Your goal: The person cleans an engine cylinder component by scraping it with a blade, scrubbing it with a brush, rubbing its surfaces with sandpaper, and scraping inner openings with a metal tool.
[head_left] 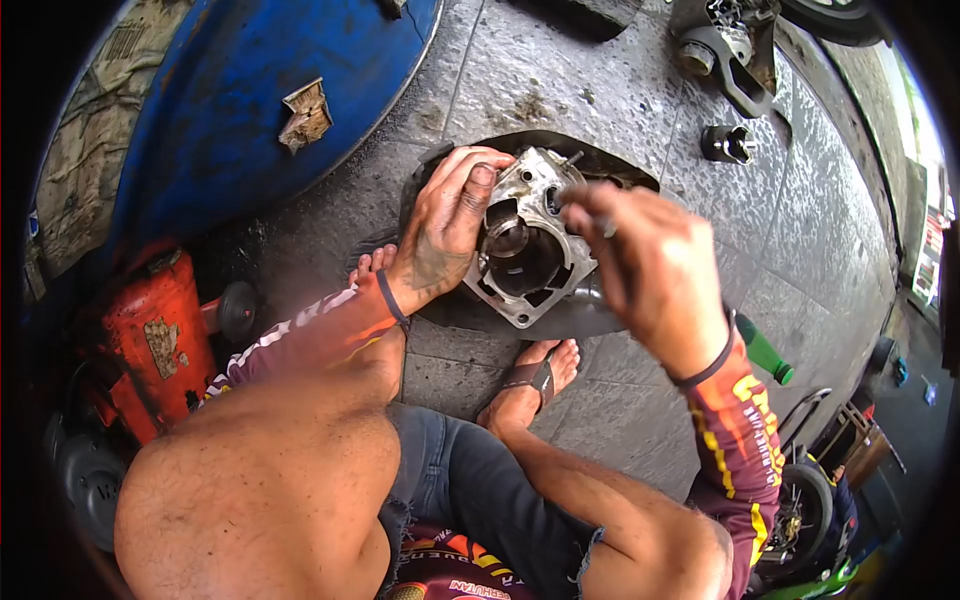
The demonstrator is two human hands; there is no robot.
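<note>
A metal engine cylinder [522, 306] with a round bore and bolt holes sits on a dark tray-like piece [610, 318] on the floor. My left hand [447, 225] grips the cylinder's left side, its greasy fingers along the upper edge. Over the cylinder's right side, my right hand [655, 260] is closed, thumb and fingers pinched near an oval port. Motion blurs those fingertips, and whatever they may hold cannot be made out.
A blue metal drum [230, 120] lies at upper left, above a red floor jack [165, 340]. A piston [728, 144] and other engine parts [720, 50] are at upper right. A green bottle [765, 352] lies beside my right forearm. My feet flank the tray-like piece's near side.
</note>
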